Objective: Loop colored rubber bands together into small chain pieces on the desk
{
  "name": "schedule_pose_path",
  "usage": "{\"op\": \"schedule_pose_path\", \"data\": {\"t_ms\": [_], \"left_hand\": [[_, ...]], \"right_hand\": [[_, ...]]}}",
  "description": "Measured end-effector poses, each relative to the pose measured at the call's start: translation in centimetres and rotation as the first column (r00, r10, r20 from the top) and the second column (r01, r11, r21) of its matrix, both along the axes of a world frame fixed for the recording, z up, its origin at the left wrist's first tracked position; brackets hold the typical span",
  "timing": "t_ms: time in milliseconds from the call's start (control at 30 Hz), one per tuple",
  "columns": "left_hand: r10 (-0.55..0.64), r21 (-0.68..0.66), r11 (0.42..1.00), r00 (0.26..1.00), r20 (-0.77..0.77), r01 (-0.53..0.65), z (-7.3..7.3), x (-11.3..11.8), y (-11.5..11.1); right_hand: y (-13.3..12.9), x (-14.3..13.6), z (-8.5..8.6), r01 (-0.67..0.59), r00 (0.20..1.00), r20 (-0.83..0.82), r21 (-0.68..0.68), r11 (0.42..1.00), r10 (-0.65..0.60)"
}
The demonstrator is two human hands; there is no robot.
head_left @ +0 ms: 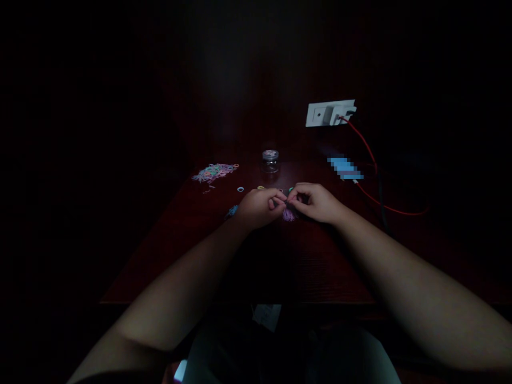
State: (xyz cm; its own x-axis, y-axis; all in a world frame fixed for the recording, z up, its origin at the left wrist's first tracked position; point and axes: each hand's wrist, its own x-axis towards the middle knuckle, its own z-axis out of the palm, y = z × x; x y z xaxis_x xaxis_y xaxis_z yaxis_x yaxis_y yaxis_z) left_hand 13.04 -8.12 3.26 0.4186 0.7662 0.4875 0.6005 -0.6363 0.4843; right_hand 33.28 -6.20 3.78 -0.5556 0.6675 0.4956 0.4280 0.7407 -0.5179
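My left hand (pixel 262 208) and my right hand (pixel 314 201) meet over the middle of the table, fingertips pinched almost together. Whatever lies between those fingertips is too small and dark to make out. Just below them is a purple bunch of thin bands (pixel 288 215). A blue bunch (pixel 232 211) shows partly behind my left wrist. Beyond my hands lie single small elastic bands: a light blue one (pixel 240 189), a yellow one (pixel 261 187) and a green one (pixel 291 189), the last close to my right fingers.
A loose heap of mixed coloured elastic bands (pixel 216 172) lies at the back left. Behind my hands stands a small lidded clear jar (pixel 270 161). A phone (pixel 344 167) with a red cable (pixel 366 141) sits at right, plugged into a wall socket (pixel 318 114). The dark red table (pixel 180 266) is dimly lit.
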Motion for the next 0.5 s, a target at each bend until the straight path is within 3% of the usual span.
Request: {"op": "schedule_pose_path", "data": {"t_ms": [500], "left_hand": [[0.017,0.033,0.999,1.000,-0.014,-0.016,0.38,-0.14,-0.08]], "right_hand": [[0.03,-0.05,-0.23,0.011,0.999,-0.043,-0.055,0.998,-0.013]]}}
